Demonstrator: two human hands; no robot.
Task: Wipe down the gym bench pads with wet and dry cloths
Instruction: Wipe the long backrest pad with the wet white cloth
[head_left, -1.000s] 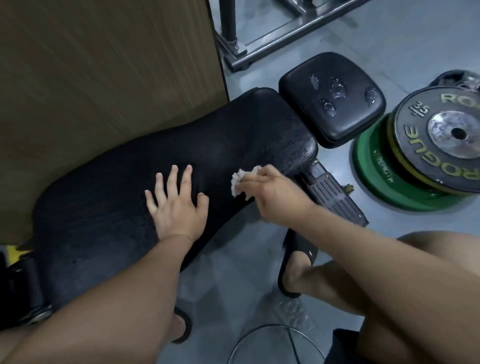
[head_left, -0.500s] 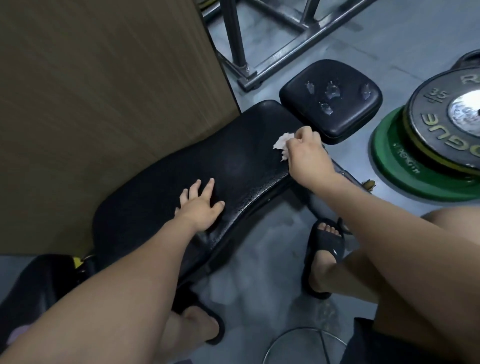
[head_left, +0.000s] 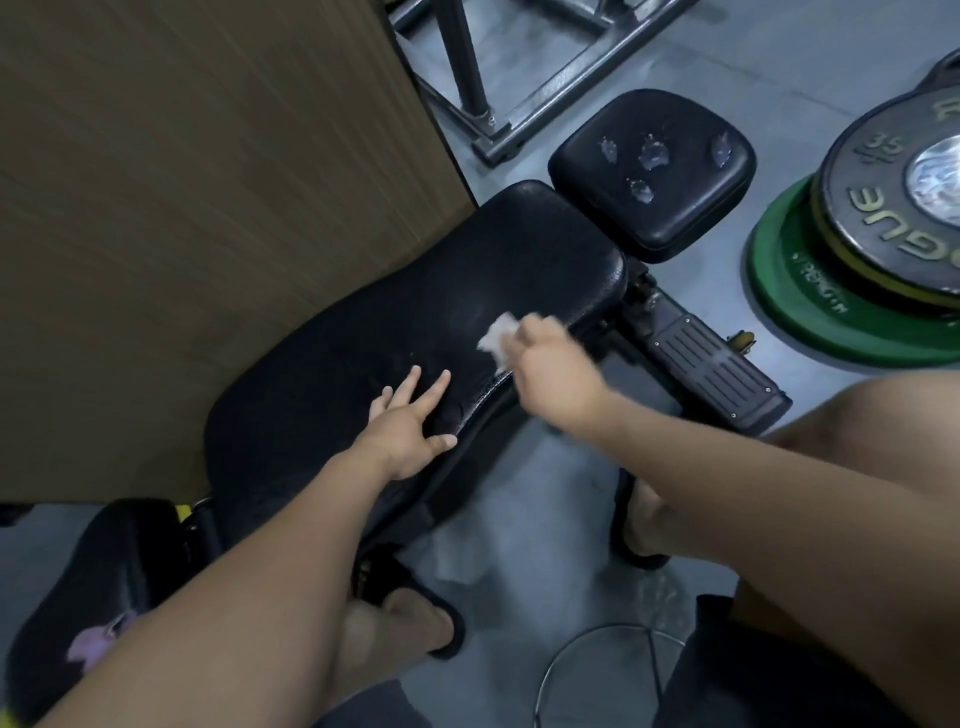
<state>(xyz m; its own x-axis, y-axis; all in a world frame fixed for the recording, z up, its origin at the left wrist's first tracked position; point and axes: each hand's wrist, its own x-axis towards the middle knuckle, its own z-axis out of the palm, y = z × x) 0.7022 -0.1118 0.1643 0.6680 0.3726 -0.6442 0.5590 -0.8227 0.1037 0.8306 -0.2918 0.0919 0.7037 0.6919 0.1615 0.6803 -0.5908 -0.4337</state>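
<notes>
The long bench pad (head_left: 415, 312) is seen in the middle of the view, black, with a pebbled, faintly glistening surface and a rounded far end. A small white cloth (head_left: 496, 332) is pinched in the curled fingers of the right hand (head_left: 550, 369) and is held against the pad near its right edge; the hand is blurred. The left hand (head_left: 408, 431) is laid flat on the pad nearer the person, fingers straight and spread, thumb out at the pad's edge.

Just beyond the far end a smaller seat pad (head_left: 649, 171) is found, marked with four wet blotches. To its right a black weight plate (head_left: 872, 187) is stacked on a green plate (head_left: 831, 312). A steel frame (head_left: 545, 88) is seen behind. The pad's left edge is hidden by a wooden panel (head_left: 182, 208), and its near end is crossed by the left forearm.

The pad's long axis is laid from lower left to upper right, with the rounded end pointed at the seat pad.
</notes>
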